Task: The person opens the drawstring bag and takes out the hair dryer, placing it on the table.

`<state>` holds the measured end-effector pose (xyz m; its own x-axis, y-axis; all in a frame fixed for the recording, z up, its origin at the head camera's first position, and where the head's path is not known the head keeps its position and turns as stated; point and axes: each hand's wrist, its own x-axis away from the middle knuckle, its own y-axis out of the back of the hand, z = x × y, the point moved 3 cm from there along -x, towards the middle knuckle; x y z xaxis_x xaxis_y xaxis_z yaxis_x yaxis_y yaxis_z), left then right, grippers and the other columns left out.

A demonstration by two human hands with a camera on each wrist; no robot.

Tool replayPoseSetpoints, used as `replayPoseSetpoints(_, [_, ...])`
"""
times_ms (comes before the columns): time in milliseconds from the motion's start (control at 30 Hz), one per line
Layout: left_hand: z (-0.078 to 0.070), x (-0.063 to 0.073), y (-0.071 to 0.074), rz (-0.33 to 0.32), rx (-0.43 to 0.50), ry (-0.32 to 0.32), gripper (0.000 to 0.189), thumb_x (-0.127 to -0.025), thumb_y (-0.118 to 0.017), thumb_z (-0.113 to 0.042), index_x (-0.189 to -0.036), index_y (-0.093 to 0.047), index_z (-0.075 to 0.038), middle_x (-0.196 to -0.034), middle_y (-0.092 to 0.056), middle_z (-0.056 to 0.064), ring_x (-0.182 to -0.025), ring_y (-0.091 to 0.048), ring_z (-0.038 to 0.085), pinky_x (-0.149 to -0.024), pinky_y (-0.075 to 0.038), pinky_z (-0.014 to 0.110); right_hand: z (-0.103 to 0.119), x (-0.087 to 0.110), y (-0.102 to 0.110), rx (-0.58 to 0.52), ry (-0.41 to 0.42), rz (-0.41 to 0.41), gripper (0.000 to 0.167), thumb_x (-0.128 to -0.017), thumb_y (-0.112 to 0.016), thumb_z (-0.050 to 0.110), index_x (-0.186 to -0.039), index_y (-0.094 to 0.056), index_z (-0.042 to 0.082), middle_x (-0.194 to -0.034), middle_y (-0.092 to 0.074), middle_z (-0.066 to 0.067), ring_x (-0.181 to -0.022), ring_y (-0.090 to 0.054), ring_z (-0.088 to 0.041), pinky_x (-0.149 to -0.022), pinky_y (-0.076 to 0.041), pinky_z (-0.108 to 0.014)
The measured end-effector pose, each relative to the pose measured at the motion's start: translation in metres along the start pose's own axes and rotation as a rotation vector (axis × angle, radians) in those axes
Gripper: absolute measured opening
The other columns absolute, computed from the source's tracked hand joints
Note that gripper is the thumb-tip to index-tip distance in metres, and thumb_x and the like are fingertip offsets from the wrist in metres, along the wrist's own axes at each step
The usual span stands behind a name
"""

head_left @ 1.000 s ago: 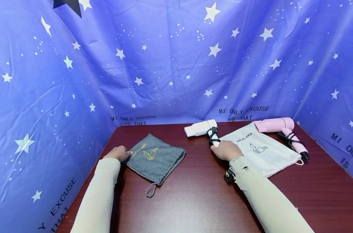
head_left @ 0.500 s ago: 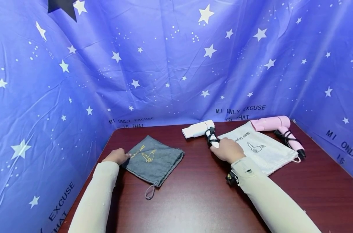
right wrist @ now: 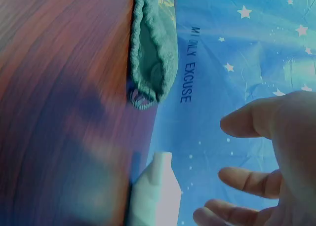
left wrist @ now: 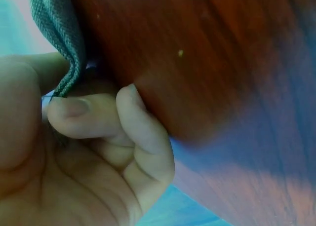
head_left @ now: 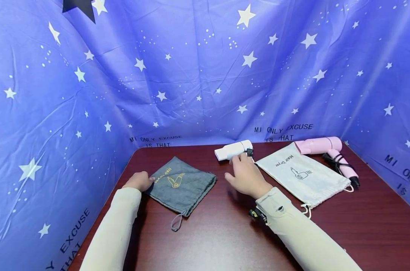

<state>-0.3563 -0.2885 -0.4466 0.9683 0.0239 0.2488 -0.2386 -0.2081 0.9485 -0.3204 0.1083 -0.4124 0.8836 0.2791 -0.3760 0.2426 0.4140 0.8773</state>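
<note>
My left hand (head_left: 139,181) pinches the left corner of a grey drawstring pouch (head_left: 179,188) marked "Hair Dryer". In the left wrist view, the grey cloth (left wrist: 69,43) is caught between thumb and curled finger. The pouch lies on the table, its gathered mouth and cord loop toward the right front. My right hand (head_left: 248,177) hovers around the handle area of a white hair dryer (head_left: 233,150), its fingers spread. The hand hides most of the handle and the wrapped black cord. In the right wrist view, the fingers (right wrist: 252,181) stand apart from the dryer's nozzle (right wrist: 155,196).
A white drawstring pouch (head_left: 299,175) printed "Hair Dryer" lies flat to the right. Against its far right edge rests a pink hair dryer (head_left: 321,145), black cord wound on its handle. A star-patterned blue cloth (head_left: 198,75) walls the dark red table (head_left: 205,241) at back and sides.
My right hand has let go of the white hair dryer's handle, spread its fingers and moved a little left. The white dryer stays in place; the left hand keeps its pinch on the grey pouch.
</note>
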Motion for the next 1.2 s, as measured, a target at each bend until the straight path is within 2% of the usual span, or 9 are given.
replayPoseSetpoints(133, [-0.001,-0.002,-0.001,-0.012,-0.019,-0.009,0.043,-0.107,-0.052,-0.03,-0.119,-0.067,0.008,-0.125,-0.066,0.032,-0.119,-0.062,0.049,-0.098,-0.05,0.059,0.013,-0.001,-0.006,-0.016,0.059,0.028,0.04,-0.088,-0.071,0.033,-0.115,-0.06,0.006,-0.113,-0.056,-0.015,-0.103,-0.057,-0.035,-0.087,-0.05,-0.05])
replayPoseSetpoints(300, [-0.007,0.003,0.002,-0.021,-0.041,-0.003,0.047,-0.105,-0.055,-0.034,-0.125,-0.063,0.008,-0.128,-0.064,0.032,-0.12,-0.062,0.048,-0.097,-0.05,0.062,0.035,-0.001,-0.022,-0.019,0.103,0.101,0.043,-0.091,-0.07,0.035,-0.124,-0.062,0.008,-0.129,-0.058,-0.014,-0.112,-0.059,-0.036,-0.09,-0.053,-0.053])
replayPoseSetpoints(433, [-0.015,0.006,0.006,-0.061,-0.059,0.01,0.06,-0.104,-0.056,-0.038,-0.139,-0.051,0.01,-0.137,-0.059,0.034,-0.125,-0.059,0.05,-0.096,-0.05,0.065,0.053,0.0,-0.035,-0.017,0.118,0.171,0.056,-0.094,-0.069,0.044,-0.135,-0.059,0.007,-0.147,-0.052,-0.019,-0.127,-0.055,-0.041,-0.098,-0.051,-0.056])
replayPoseSetpoints(533, [-0.022,0.008,0.009,-0.102,-0.077,-0.002,0.064,-0.103,-0.057,-0.039,-0.145,-0.046,0.009,-0.142,-0.053,0.035,-0.129,-0.055,0.052,-0.098,-0.048,0.067,0.065,-0.001,-0.042,-0.006,0.115,0.204,0.067,-0.095,-0.067,0.051,-0.142,-0.054,0.005,-0.153,-0.046,-0.024,-0.137,-0.05,-0.045,-0.105,-0.048,-0.058])
replayPoseSetpoints(667, [-0.033,0.009,0.01,-0.139,-0.078,-0.078,0.059,-0.102,-0.059,-0.04,-0.145,-0.052,0.001,-0.145,-0.048,0.033,-0.131,-0.05,0.053,-0.099,-0.046,0.068,0.076,-0.003,-0.051,0.029,0.107,0.262,0.082,-0.094,-0.064,0.063,-0.15,-0.048,0.004,-0.159,-0.039,-0.026,-0.145,-0.042,-0.047,-0.115,-0.038,-0.06])
replayPoseSetpoints(800, [-0.043,0.008,0.007,-0.122,-0.08,-0.185,0.051,-0.102,-0.061,-0.038,-0.145,-0.057,-0.011,-0.15,-0.045,0.029,-0.135,-0.047,0.053,-0.101,-0.044,0.069,0.083,-0.002,-0.061,0.083,0.082,0.323,0.096,-0.09,-0.059,0.075,-0.156,-0.043,0.007,-0.164,-0.033,-0.024,-0.15,-0.034,-0.048,-0.12,-0.022,-0.068])
replayPoseSetpoints(867, [-0.048,0.007,0.004,-0.104,-0.097,-0.222,0.051,-0.102,-0.063,-0.038,-0.146,-0.057,-0.014,-0.151,-0.045,0.029,-0.136,-0.046,0.053,-0.103,-0.044,0.069,0.087,-0.001,-0.065,0.112,0.062,0.349,0.102,-0.087,-0.057,0.081,-0.157,-0.042,0.008,-0.166,-0.032,-0.022,-0.151,-0.032,-0.048,-0.12,-0.017,-0.071])
replayPoseSetpoints(1000, [-0.054,0.007,0.0,-0.081,-0.136,-0.272,0.055,-0.099,-0.067,-0.038,-0.146,-0.059,-0.01,-0.147,-0.049,0.029,-0.132,-0.048,0.054,-0.105,-0.044,0.064,0.092,0.001,-0.07,0.154,0.042,0.378,0.109,-0.082,-0.055,0.087,-0.157,-0.043,0.009,-0.166,-0.031,-0.022,-0.153,-0.029,-0.048,-0.12,-0.015,-0.072])
replayPoseSetpoints(1200, [-0.059,0.008,-0.004,-0.086,-0.13,-0.288,0.058,-0.095,-0.072,-0.033,-0.144,-0.059,-0.004,-0.144,-0.054,0.029,-0.129,-0.05,0.054,-0.11,-0.043,0.059,0.091,0.004,-0.071,0.19,0.014,0.464,0.11,-0.079,-0.058,0.088,-0.156,-0.046,0.012,-0.166,-0.033,-0.02,-0.155,-0.027,-0.044,-0.12,-0.015,-0.072])
